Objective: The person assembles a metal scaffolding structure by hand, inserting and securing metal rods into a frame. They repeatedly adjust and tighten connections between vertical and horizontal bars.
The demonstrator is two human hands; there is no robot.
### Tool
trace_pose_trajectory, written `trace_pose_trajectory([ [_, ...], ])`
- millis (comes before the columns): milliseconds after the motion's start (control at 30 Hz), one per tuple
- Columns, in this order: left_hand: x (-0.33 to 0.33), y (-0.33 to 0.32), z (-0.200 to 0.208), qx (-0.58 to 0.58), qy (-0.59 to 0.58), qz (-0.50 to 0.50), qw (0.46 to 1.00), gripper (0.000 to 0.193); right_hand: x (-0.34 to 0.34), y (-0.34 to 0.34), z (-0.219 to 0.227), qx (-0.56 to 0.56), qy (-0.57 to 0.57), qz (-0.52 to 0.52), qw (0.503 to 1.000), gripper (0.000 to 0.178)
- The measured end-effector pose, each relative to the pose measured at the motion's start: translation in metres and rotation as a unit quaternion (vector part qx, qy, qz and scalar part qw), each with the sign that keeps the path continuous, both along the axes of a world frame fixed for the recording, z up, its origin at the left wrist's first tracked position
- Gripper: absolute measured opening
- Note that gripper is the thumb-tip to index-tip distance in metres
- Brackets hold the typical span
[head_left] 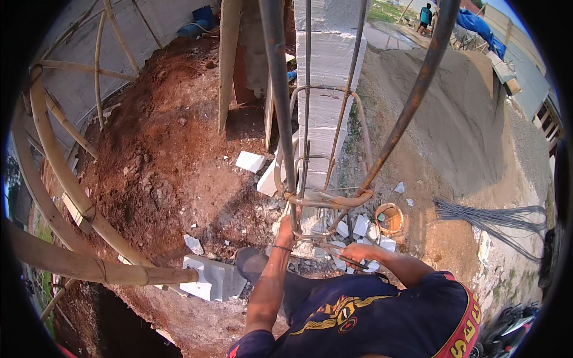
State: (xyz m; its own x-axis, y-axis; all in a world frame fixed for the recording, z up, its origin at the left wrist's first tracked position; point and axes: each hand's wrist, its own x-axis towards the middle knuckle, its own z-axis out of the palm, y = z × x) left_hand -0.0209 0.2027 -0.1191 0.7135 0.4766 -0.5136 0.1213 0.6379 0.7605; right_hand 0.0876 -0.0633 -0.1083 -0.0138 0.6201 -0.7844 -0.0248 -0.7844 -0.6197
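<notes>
A column cage of rusty steel bars rises close in front of me, its upper stirrup [327, 200] ringing the vertical rebar [285, 107]. My left hand [285, 231] is at the lower part of the cage, its fingers closed at a bar and partly hidden behind the steel. Just to the right, my right hand [357, 254] is wrapped round a slim tool with dark handles [353, 262] that looks like pincers. The tool's front end points left toward the lower stirrup [310, 237]. Behind the cage stands a white block wall [328, 65].
Broken white blocks [361, 225] lie round the cage's foot, beside an orange bucket [389, 218]. Bamboo poles [101, 268] cross the left side above a dark pit [128, 322]. A bundle of thin steel rods [489, 218] and a sand heap [453, 113] lie right. Far off stands another person [424, 18].
</notes>
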Motion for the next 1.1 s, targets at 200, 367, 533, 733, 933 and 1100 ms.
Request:
trace_pose_trajectory([
  [200, -0.003, -0.004, 0.005, 0.03, -0.01, -0.007, 0.999, 0.036, 0.012, -0.01, -0.039, -0.057, 0.328, -0.114, 0.936, 0.031],
  [367, -0.016, -0.016, 0.013, -0.025, -0.083, 0.181, 0.98, 0.032, 0.017, -0.008, -0.033, -0.027, 0.136, 0.05, 0.989, 0.033],
  [533, -0.037, -0.037, -0.006, 0.0, -0.079, 0.301, 0.95, 0.031, -0.006, -0.008, -0.004, 0.115, -0.412, 0.15, 0.891, 0.046],
  [733, -0.07, -0.06, -0.043, 0.096, 0.013, 0.299, 0.949, 0.024, -0.034, -0.013, 0.004, 0.185, -0.654, 0.102, 0.726, 0.038],
  [933, -0.081, -0.072, -0.058, 0.093, 0.014, 0.239, 0.967, 0.029, -0.019, -0.008, -0.014, 0.07, -0.375, 0.1, 0.919, 0.039],
  [1100, -0.09, -0.086, -0.064, 0.099, 0.136, 0.144, 0.975, 0.035, -0.003, -0.01, -0.033, -0.118, 0.273, -0.107, 0.949, 0.061],
])
